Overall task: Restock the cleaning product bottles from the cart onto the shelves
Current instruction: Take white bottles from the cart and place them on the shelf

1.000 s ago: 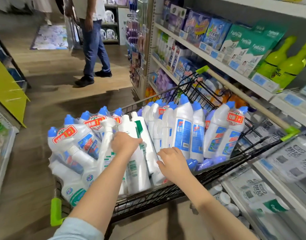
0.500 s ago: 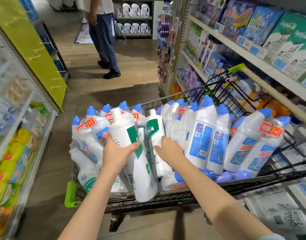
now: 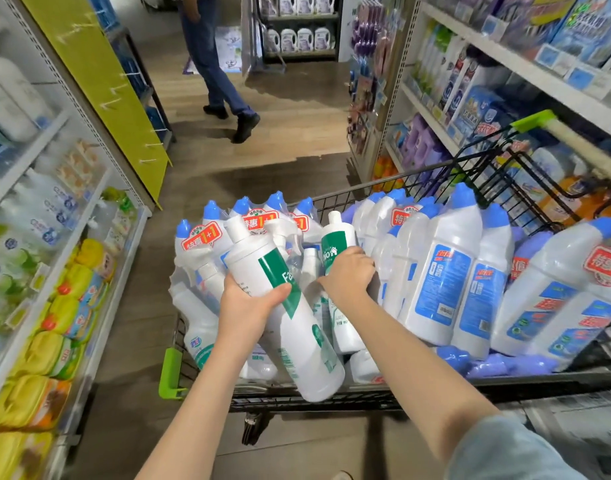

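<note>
Now the left hand [image 3: 250,308], wrapped round a bottle [image 3: 297,327], had raised it from the cart [image 3: 539,384] (tilted); the right hand [image 3: 347,277] gripped a second bottle [image 3: 333,242], so shelving looked next.

bystander [image 3: 209,64], upper half off-frame

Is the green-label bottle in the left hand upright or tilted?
Tilted: the left hand grips the green-label bottle with its cap up-left and its base lower right.

bottles [image 3: 439,271] in cart [image 3: 525,386], shelves [image 3: 511,60] right
</note>
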